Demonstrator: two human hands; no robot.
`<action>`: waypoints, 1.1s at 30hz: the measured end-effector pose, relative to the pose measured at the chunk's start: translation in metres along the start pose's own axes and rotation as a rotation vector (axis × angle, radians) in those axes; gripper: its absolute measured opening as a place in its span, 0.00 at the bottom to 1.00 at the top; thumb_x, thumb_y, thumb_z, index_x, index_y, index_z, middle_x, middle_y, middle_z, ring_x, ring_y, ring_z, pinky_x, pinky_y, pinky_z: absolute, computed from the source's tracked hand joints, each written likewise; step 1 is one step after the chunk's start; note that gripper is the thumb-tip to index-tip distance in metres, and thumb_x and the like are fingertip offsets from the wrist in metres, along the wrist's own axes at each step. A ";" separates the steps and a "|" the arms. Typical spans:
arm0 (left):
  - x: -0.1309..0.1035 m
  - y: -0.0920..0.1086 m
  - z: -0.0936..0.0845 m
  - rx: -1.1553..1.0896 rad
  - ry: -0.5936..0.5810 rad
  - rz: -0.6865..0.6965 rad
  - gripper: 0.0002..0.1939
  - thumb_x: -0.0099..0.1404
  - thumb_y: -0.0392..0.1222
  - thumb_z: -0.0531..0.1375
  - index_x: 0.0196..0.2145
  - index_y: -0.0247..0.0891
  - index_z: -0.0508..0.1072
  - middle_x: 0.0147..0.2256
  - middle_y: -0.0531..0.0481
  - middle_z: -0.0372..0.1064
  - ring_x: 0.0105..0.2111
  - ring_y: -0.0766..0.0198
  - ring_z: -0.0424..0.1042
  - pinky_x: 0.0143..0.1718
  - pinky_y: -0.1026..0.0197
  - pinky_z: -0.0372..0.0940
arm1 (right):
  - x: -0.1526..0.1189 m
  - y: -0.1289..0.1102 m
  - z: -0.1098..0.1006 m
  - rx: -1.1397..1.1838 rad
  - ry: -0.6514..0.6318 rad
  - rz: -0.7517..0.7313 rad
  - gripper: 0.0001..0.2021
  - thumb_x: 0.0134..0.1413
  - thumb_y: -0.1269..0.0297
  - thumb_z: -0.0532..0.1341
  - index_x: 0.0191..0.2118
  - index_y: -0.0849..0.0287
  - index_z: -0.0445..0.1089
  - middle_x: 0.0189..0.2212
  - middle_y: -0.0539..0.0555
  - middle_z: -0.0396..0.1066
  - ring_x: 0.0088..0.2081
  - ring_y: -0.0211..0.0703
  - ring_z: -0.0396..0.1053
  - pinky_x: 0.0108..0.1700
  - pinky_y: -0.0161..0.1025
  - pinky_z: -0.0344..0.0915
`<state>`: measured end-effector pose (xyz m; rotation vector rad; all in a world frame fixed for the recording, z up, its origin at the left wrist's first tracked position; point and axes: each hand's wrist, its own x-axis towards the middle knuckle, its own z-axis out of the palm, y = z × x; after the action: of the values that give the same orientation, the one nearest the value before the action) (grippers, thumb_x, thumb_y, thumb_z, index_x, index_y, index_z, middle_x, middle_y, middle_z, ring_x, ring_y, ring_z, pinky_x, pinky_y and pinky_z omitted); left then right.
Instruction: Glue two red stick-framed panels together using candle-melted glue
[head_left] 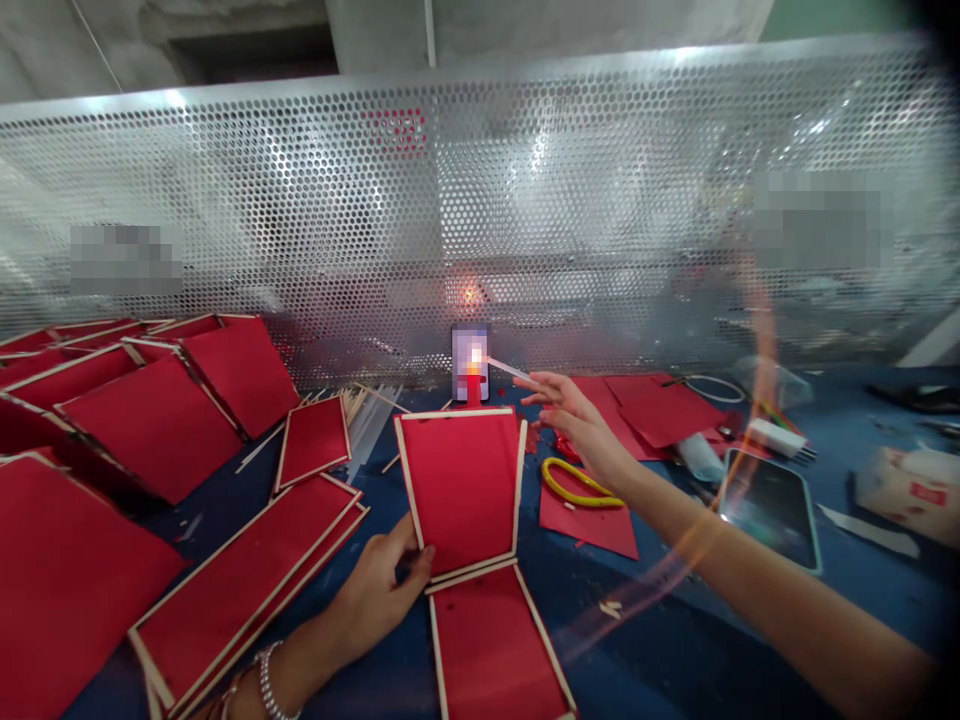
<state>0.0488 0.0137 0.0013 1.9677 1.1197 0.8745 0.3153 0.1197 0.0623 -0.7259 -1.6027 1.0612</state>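
My left hand (394,570) grips the lower left edge of a red panel (465,490) framed with thin pale wooden strips, thumb in front and fingers behind. This panel stands tilted up, and a second framed red panel (491,640) adjoins its lower edge. In my right hand (574,415), a thin translucent stick, like a glue stick (510,370), is pinched between the fingers. Its far tip is at the bright flame of a red candle (473,390), just beyond the panel. The candle's base is hidden.
Behind the candle a phone (459,345) leans upright near a perforated metal screen (360,220). Framed red panels (157,420) crowd the left. On the right lie red sheets (652,410), a yellow loop handle (581,485), another phone (772,510) and a tissue pack (911,490).
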 end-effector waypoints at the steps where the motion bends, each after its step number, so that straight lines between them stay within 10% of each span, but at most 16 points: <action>1: 0.000 0.000 0.000 -0.003 -0.002 0.005 0.15 0.67 0.43 0.48 0.51 0.39 0.59 0.29 0.52 0.70 0.25 0.63 0.69 0.27 0.64 0.63 | 0.000 0.000 0.000 -0.001 -0.001 0.000 0.19 0.49 0.68 0.54 0.49 0.49 0.57 0.55 0.52 0.60 0.48 0.45 0.61 0.44 0.44 0.61; 21: 0.000 0.005 -0.001 -0.062 -0.009 0.020 0.15 0.68 0.40 0.48 0.52 0.41 0.59 0.32 0.52 0.72 0.27 0.65 0.70 0.30 0.65 0.65 | -0.001 -0.003 0.002 0.042 -0.004 0.000 0.19 0.49 0.69 0.55 0.49 0.49 0.58 0.54 0.52 0.61 0.48 0.44 0.61 0.43 0.44 0.62; 33: -0.002 0.000 0.002 0.046 0.039 0.046 0.09 0.67 0.41 0.49 0.43 0.38 0.63 0.27 0.53 0.68 0.23 0.66 0.66 0.25 0.67 0.61 | 0.000 -0.048 -0.009 0.031 0.168 -0.087 0.11 0.51 0.66 0.57 0.43 0.52 0.63 0.44 0.51 0.70 0.40 0.39 0.66 0.36 0.37 0.62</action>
<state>0.0492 0.0110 0.0002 2.0295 1.1300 0.9221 0.3260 0.1021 0.1065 -0.6997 -1.4580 0.9350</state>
